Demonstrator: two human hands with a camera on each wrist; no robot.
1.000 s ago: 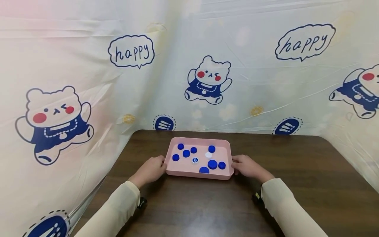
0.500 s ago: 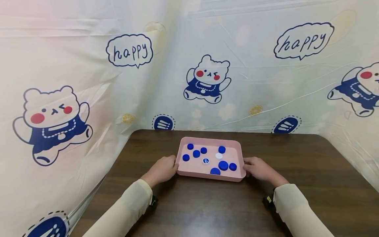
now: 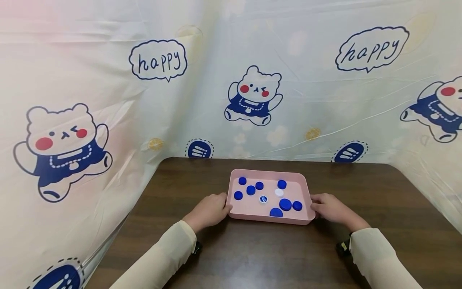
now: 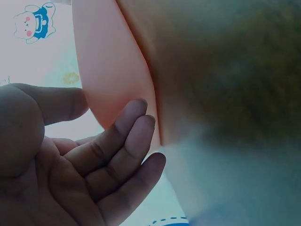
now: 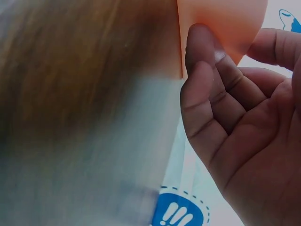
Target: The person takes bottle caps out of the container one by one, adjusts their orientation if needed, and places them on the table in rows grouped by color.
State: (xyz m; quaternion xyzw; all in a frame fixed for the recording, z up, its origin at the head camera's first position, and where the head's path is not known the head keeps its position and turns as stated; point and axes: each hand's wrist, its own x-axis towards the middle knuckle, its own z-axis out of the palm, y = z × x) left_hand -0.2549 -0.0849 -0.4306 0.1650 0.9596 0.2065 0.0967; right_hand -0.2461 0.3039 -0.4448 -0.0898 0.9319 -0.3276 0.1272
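Observation:
A shallow pink tray (image 3: pixel 247 208) lies on the table in the head view, with several round blue bottle caps (image 3: pixel 285 204) spread over its floor. Among them are a plain white cap (image 3: pixel 279 193) and a white one with a blue print (image 3: pixel 263 199). My left hand (image 3: pixel 209 210) grips the tray's left end, and my right hand (image 3: pixel 332 208) holds the right end. In the left wrist view, the thumb (image 4: pixel 70 102) is at the tray's rim while fingers lie along the outer wall. The right wrist view has a similar hold, fingers (image 5: pixel 200 47) against the end wall.
The dark wooden table (image 3: pixel 260 257) reaches back to a pale cloth backdrop (image 3: pixel 202 100) printed with bears and the word happy. The cloth also hangs along the table's left side. Dark wrist devices (image 3: pixel 343 248) sit at both cuffs.
The tray has slid to the right across the table, and slightly nearer, with its caps inside. Both hands have moved along with it, keeping their hold on its ends.

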